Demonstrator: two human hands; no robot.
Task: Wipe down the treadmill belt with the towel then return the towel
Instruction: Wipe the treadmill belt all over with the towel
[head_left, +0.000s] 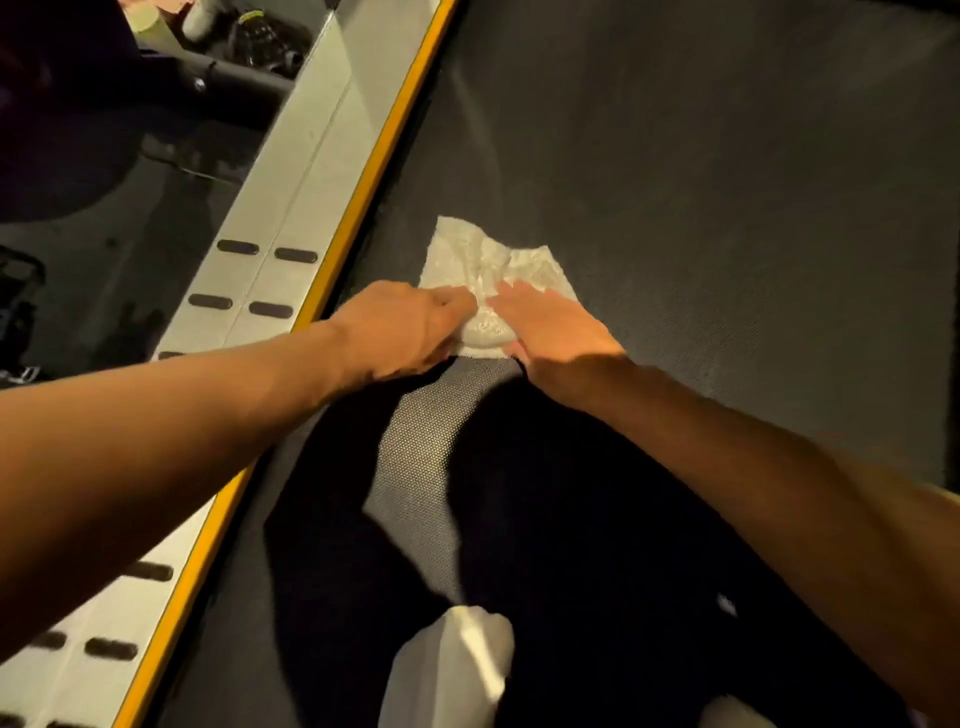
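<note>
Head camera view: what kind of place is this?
Likely a gym or workout room: a wide dark treadmill belt, a yellow-edged grey side rail with black grip pads, and a white towel on the belt.

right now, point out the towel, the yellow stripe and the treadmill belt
towel (493, 260), head view, on its crumpled middle
yellow stripe (387, 140), head view, on its upper stretch
treadmill belt (701, 182), head view, on bare surface right of the towel
</note>
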